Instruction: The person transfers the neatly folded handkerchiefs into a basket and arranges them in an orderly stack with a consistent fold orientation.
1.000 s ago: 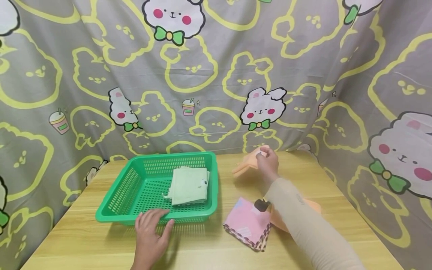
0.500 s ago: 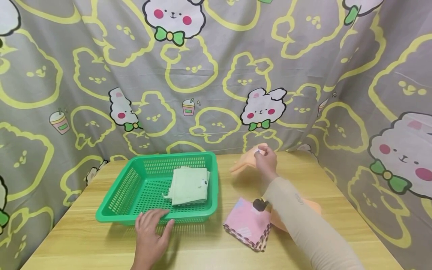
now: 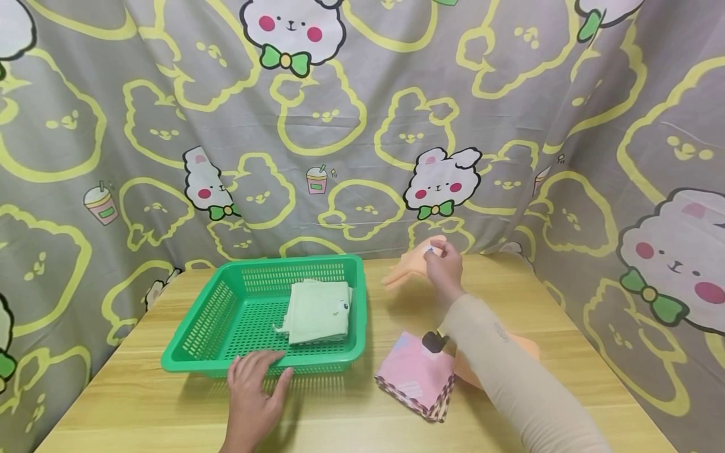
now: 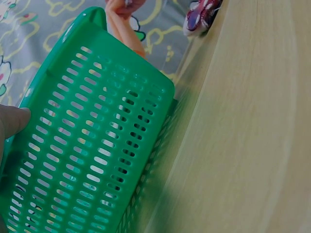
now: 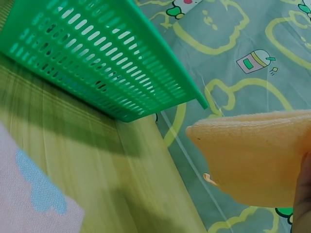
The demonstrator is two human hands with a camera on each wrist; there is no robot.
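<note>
My right hand (image 3: pixel 444 267) pinches a folded orange towel (image 3: pixel 410 265) above the back of the table, right of the green basket. In the right wrist view the orange towel (image 5: pixel 248 160) appears thick and folded, with a small loop on its edge. My left hand (image 3: pixel 255 396) rests on the front rim of the green plastic basket (image 3: pixel 204 365). A folded pale green towel (image 3: pixel 318 311) lies in the basket's right part. On the table sits a folded pink cloth (image 3: pixel 416 374) with a checked edge.
Another orange cloth (image 3: pixel 527 347) lies under the right forearm, partly hidden. A dark patch (image 3: pixel 433 341) shows by the pink cloth's corner. The wooden table (image 3: pixel 340 421) ends at a grey cartoon-print curtain (image 3: pixel 351 126) behind and at the sides.
My right hand has shifted slightly left and up with the orange towel. My left hand, the basket and the pink cloth have stayed where they were.
</note>
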